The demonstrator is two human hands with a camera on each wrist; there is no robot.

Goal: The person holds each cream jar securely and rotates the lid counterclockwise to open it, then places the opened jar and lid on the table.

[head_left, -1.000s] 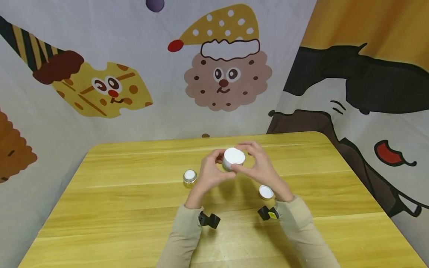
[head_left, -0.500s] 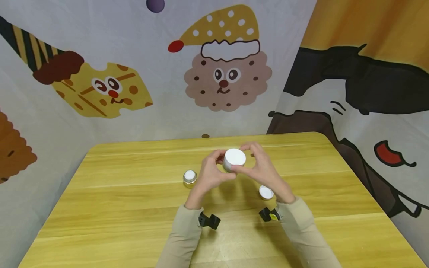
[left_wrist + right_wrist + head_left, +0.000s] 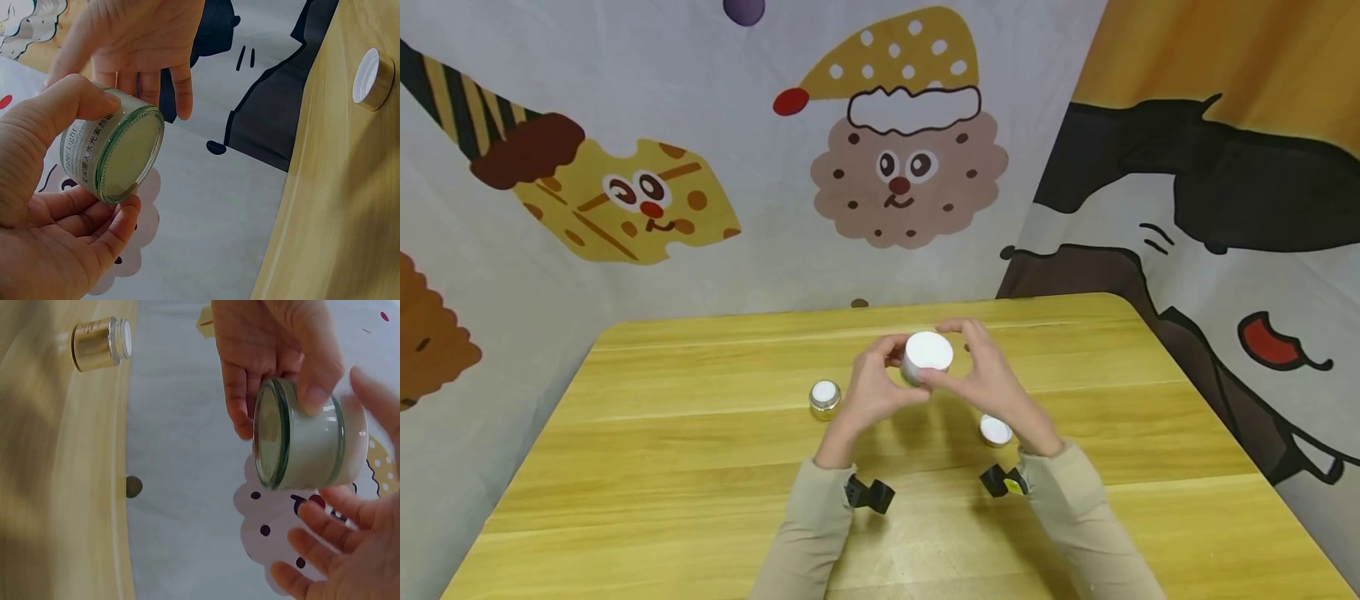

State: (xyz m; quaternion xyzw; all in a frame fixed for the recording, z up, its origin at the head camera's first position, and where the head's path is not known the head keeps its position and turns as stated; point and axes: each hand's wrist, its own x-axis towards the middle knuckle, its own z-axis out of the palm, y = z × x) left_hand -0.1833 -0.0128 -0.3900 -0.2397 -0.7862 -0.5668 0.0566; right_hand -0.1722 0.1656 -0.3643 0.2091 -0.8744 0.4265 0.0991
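My left hand (image 3: 876, 387) holds a glass cream jar (image 3: 134, 150) raised above the table, thumb on its label and fingers under it. In the left wrist view, its pale glass base faces the camera. The jar's white lid (image 3: 928, 351) tilts toward the head camera. My right hand (image 3: 985, 375) is at the lid end, with thumb and fingers spread around it. In the right wrist view, the fingers (image 3: 331, 525) are spread below the lid, and one is close to its edge; whether it touches cannot be told.
A small gold jar (image 3: 825, 402) with a white top stands on the wooden table (image 3: 662, 467), left of my left hand. A gold cap (image 3: 996, 430) lies white inside up near my right wrist. Behind the table hangs a cartoon-printed cloth (image 3: 760, 183).
The jar and both hands have shifted very slightly right. My right index finger has moved a little away from the lid. The gold jar and cap stay in place.
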